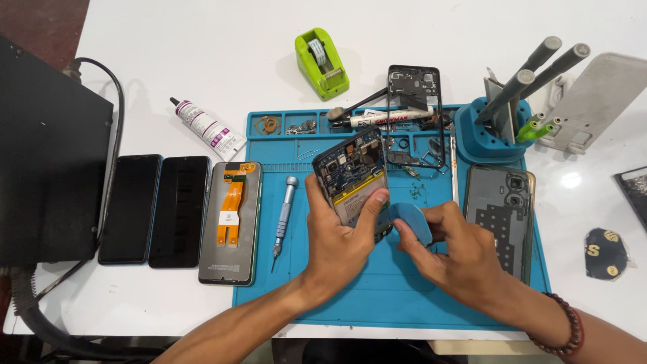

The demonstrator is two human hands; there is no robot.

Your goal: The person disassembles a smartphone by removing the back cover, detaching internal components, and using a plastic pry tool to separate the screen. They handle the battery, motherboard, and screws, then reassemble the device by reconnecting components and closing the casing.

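Hands meet over the middle of a blue work mat [404, 296] lying on a white counter [202, 61]. The left hand [337, 236] is closed around an opened phone [352, 176], fingers behind it and thumb pressed on its lower right edge; the phone stands tilted above the mat with its circuit board and battery facing up. The right hand [455, 246] pinches a blue triangular pick [412, 221] between thumb and fingers, and the pick's tip is at the phone's lower right corner, seemingly touching the edge, though the thumb hides the exact contact. A beaded bracelet [565, 327] sits on the right wrist.

Left of the left hand, a small screwdriver [284, 212] lies on the mat. Just off the mat's left edge lies a display panel [231, 222] with an orange flex cable, and beside it two dark phones [156, 209] side by side. Right of the right hand, a grey back cover [500, 216] rests on the mat. Behind the held phone, a bare phone frame [412, 114] and a marker pen [387, 118] lie across the mat's trays. A blue tool stand [486, 138] holds several handles, a green tape dispenser [321, 62] stands farther back, and a white tube [207, 128] lies to the left.
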